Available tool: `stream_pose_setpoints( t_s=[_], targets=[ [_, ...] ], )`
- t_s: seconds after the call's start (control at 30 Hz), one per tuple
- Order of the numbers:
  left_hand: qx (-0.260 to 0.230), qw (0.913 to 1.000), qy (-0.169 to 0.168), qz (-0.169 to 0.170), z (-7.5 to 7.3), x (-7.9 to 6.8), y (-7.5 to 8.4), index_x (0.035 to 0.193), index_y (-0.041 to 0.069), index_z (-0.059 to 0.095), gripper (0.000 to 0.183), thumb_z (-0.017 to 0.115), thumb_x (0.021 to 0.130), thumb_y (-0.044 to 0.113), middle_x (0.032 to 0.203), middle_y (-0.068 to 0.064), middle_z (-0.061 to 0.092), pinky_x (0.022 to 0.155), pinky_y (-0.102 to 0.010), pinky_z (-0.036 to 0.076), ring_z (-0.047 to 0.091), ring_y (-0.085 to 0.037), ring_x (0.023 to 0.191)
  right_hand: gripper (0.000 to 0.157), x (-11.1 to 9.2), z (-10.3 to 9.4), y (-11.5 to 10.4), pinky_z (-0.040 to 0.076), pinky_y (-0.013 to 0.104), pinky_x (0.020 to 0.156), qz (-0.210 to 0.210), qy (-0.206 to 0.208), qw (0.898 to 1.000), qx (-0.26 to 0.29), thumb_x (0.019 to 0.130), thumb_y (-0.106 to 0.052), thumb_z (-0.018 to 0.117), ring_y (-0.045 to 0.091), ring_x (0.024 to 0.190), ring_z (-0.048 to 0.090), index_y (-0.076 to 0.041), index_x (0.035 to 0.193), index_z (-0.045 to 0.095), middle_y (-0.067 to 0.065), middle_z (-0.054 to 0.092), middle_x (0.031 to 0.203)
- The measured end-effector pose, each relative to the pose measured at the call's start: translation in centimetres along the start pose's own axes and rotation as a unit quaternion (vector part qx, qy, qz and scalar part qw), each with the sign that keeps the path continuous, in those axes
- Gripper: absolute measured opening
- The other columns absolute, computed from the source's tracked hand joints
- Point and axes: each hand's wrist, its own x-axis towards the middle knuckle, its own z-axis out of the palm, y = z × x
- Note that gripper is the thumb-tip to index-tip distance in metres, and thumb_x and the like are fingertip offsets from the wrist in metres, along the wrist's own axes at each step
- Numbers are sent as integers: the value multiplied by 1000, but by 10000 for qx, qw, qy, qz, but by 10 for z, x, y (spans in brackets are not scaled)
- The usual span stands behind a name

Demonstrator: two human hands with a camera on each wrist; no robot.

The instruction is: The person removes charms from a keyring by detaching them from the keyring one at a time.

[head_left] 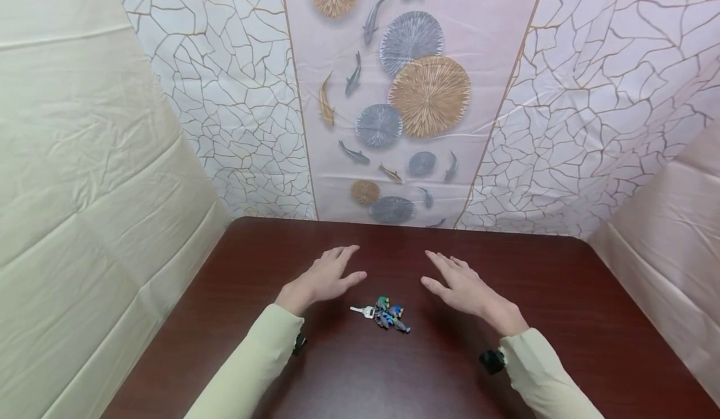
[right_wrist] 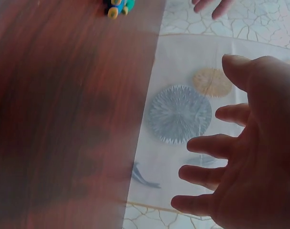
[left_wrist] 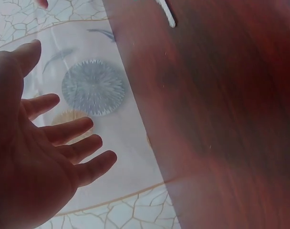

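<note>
A key [head_left: 362, 311] lies on the dark red-brown table, joined to a bunch of small charms [head_left: 389, 316] in green, blue and grey. To the left of the key, my left hand [head_left: 322, 276] hovers with fingers extended and thumb apart. My right hand [head_left: 468, 287] is held likewise to the right of the charms. Neither hand touches anything. The left wrist view catches the key's tip [left_wrist: 169, 14] at its top edge. In the right wrist view, part of the blue and green charms [right_wrist: 117, 7] shows at the top.
The wooden table [head_left: 382, 381] ends against a patterned cloth backdrop [head_left: 394, 162] with fish and round motifs. Beige cloth [head_left: 84, 206] hangs along the left side, and more beige cloth [head_left: 669, 231] hangs on the right. A dark band [head_left: 492, 361] sits at the right wrist.
</note>
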Motion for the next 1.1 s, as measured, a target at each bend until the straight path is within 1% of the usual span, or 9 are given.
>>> stream_pose_setpoints(
  t_s=[0.17, 0.27, 0.5, 0.63, 0.77, 0.87, 1.0, 1.1],
  targets=[
    [-150, 9998, -96, 37, 8, -2, 2, 153, 21, 30, 69, 53, 96, 52, 156, -13, 34, 115, -59, 28, 31, -34, 144, 67, 0, 9, -5, 23, 68, 112, -61, 11, 9997, 228, 100, -46, 49, 50, 142, 30, -9, 153, 31, 23, 36, 155],
    [-142, 9997, -167, 63, 11, -4, 4, 153, 21, 30, 67, 55, 96, 49, 156, -13, 35, 115, -58, 30, 33, -34, 144, 66, 0, 14, -9, 23, 66, 113, -123, 12, 9993, 342, 100, -44, 50, 48, 142, 31, -8, 152, 33, 23, 37, 154],
    [-56, 9992, -181, 356, 21, -7, 8, 148, 15, 38, 60, 60, 97, 37, 149, -14, 43, 110, -51, 39, 40, -34, 139, 64, -2, 25, -15, 28, 63, 112, -51, -162, 9982, 570, 100, -43, 52, 42, 143, 32, -9, 151, 34, 19, 38, 154],
    [-35, 9986, -252, 462, 30, -6, 11, 144, 13, 45, 54, 60, 97, 34, 145, -12, 48, 109, -47, 41, 44, -31, 135, 59, -1, 29, -18, 30, 61, 112, 52, -138, 9980, 616, 99, -39, 54, 40, 140, 36, -8, 147, 41, 18, 43, 151],
    [97, 9980, -268, 563, 37, -4, 14, 136, 12, 54, 45, 61, 97, 32, 135, -10, 56, 105, -43, 44, 51, -27, 127, 52, 0, 34, -22, 35, 58, 110, 93, -104, 9978, 643, 98, -36, 57, 38, 135, 44, -6, 141, 49, 16, 51, 143],
    [219, 9974, -309, 608, 42, -5, 17, 129, 13, 59, 37, 62, 96, 29, 125, -7, 61, 101, -40, 47, 56, -24, 118, 50, 0, 38, -26, 37, 57, 109, 123, -128, 9975, 690, 98, -34, 58, 36, 132, 46, -6, 138, 52, 15, 54, 140],
    [247, 9966, -464, 630, 46, -6, 21, 119, 15, 65, 26, 63, 95, 26, 114, -3, 65, 94, -35, 50, 59, -17, 106, 46, 0, 43, -30, 39, 56, 107, 188, -192, 9970, 724, 98, -32, 58, 35, 130, 49, -7, 136, 54, 13, 56, 138],
    [263, 9963, -537, 616, 49, -7, 24, 113, 16, 67, 21, 65, 94, 26, 106, 0, 66, 88, -31, 52, 59, -12, 97, 42, 0, 47, -33, 41, 56, 105, 163, -209, 9972, 705, 97, -30, 60, 35, 127, 52, -7, 132, 58, 13, 59, 133]
  ],
)
